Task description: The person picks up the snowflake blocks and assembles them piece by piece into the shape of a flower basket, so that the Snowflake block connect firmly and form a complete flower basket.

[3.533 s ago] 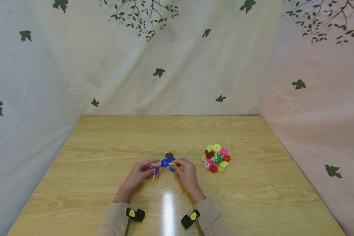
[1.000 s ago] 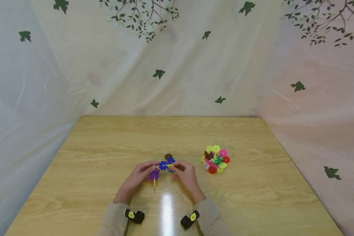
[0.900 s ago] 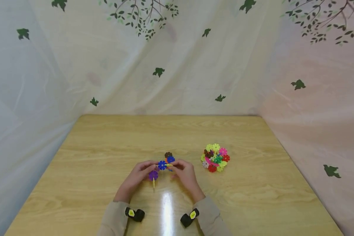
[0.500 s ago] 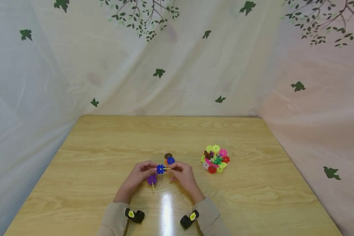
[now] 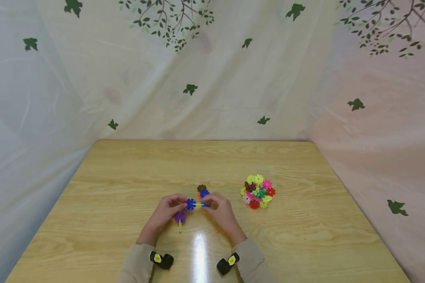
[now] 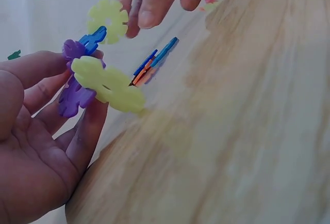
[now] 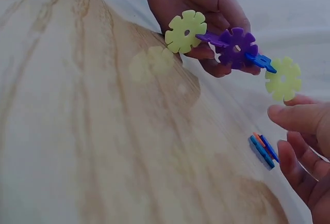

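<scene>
My left hand [image 5: 166, 212] pinches a joined chain of plastic snowflake discs by its purple part. In the right wrist view the chain runs from a yellow disc [image 7: 185, 32] through two purple discs [image 7: 237, 48] and a blue disc [image 7: 262, 62] to another yellow disc [image 7: 283, 79]. My right hand [image 5: 223, 212] is at that outer yellow disc, its fingertips by the edge and parted, not visibly gripping it. Beyond the hands, loose discs lie on the table: a brown disc [image 5: 201, 188], a dark blue disc [image 5: 204, 193], an orange one partly covered, and a lighter blue one.
A heap of snowflake discs [image 5: 257, 191] in yellow, pink, red, green and white lies to the right of the hands on the wooden table [image 5: 127, 165]. A pale curtain [image 5: 216, 106] with leaf prints hangs behind the table. Each wrist wears a black strap.
The chain has shifted left and nearer to me in my left hand. My right fingers, earlier pinching the outer yellow disc, have parted at its edge. The loose discs are more exposed.
</scene>
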The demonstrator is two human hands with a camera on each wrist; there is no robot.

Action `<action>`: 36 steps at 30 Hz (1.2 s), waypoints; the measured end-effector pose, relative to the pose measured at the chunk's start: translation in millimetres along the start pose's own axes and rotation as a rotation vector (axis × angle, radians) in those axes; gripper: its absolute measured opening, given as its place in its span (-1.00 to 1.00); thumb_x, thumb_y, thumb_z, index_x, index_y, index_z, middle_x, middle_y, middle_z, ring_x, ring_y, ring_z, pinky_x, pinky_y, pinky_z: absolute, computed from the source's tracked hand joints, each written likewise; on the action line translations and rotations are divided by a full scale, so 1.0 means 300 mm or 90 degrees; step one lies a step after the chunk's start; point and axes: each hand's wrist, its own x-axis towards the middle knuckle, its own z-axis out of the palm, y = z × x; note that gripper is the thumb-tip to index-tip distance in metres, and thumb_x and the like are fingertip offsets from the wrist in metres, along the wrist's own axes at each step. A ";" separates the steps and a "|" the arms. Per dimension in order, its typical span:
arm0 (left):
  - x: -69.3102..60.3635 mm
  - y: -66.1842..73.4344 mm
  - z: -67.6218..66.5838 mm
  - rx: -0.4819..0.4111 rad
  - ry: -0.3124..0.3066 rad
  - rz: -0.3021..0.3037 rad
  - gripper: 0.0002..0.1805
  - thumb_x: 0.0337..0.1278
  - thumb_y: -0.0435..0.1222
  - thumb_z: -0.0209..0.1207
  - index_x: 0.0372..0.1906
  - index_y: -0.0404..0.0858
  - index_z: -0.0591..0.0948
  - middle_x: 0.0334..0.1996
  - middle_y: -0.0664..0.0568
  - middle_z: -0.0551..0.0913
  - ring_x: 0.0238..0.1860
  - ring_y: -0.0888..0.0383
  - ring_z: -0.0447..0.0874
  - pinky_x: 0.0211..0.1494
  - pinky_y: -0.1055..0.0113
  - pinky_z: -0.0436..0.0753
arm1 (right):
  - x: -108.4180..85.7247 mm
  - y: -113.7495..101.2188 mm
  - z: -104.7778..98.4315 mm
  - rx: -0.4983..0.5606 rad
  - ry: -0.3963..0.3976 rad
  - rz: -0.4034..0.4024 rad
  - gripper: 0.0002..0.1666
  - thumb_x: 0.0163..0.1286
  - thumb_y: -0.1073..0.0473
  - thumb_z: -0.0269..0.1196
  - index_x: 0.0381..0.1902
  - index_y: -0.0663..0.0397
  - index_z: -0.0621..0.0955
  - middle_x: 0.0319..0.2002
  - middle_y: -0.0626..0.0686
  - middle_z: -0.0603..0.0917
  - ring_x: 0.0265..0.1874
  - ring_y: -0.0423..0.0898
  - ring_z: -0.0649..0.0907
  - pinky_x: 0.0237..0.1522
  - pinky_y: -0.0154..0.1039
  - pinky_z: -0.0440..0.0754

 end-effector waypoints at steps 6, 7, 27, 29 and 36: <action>-0.001 0.000 0.002 -0.020 0.035 -0.022 -0.70 0.22 -0.46 0.14 -0.01 -0.59 0.53 -0.30 0.11 0.72 -0.35 0.33 0.64 -0.26 0.52 0.61 | 0.005 0.008 -0.014 -0.068 0.031 0.086 -0.69 0.06 0.28 0.46 -0.18 0.13 0.70 -0.21 0.08 0.65 -0.29 -0.10 0.59 -0.24 -0.42 0.64; -0.002 0.002 0.002 -0.021 0.039 -0.025 -0.70 0.23 -0.46 0.14 0.00 -0.59 0.52 -0.28 0.07 0.73 -0.35 0.33 0.64 -0.26 0.52 0.61 | 0.006 0.010 -0.014 -0.070 0.031 0.108 -0.66 0.05 0.26 0.48 -0.17 0.15 0.69 -0.21 0.09 0.64 -0.29 -0.10 0.58 -0.25 -0.41 0.62; -0.003 0.007 0.007 -0.001 0.070 -0.030 -0.73 0.23 -0.48 0.14 -0.02 -0.57 0.53 -0.21 -0.18 0.70 -0.32 0.37 0.60 -0.17 0.54 0.58 | 0.004 -0.008 -0.007 -0.190 -0.025 0.151 -0.72 0.07 0.11 0.47 -0.26 0.00 0.65 -0.23 -0.01 0.63 -0.28 -0.12 0.56 -0.26 -0.26 0.56; -0.004 0.008 0.008 0.000 0.071 -0.036 -0.73 0.23 -0.48 0.13 -0.01 -0.57 0.53 -0.21 -0.15 0.70 -0.32 0.37 0.60 -0.17 0.54 0.58 | 0.003 -0.005 -0.007 -0.176 -0.023 0.153 -0.76 0.09 0.14 0.45 -0.28 -0.03 0.64 -0.27 -0.03 0.67 -0.28 -0.13 0.59 -0.25 -0.26 0.57; 0.001 0.015 0.012 -0.023 0.103 -0.063 -0.74 0.27 -0.47 0.09 -0.01 -0.56 0.53 -0.35 0.07 0.67 -0.39 0.34 0.58 -0.30 0.53 0.57 | 0.001 -0.010 0.008 -0.212 -0.026 0.121 -0.76 0.15 0.04 0.41 -0.20 -0.14 0.69 -0.29 -0.11 0.66 -0.32 -0.22 0.58 -0.33 -0.34 0.52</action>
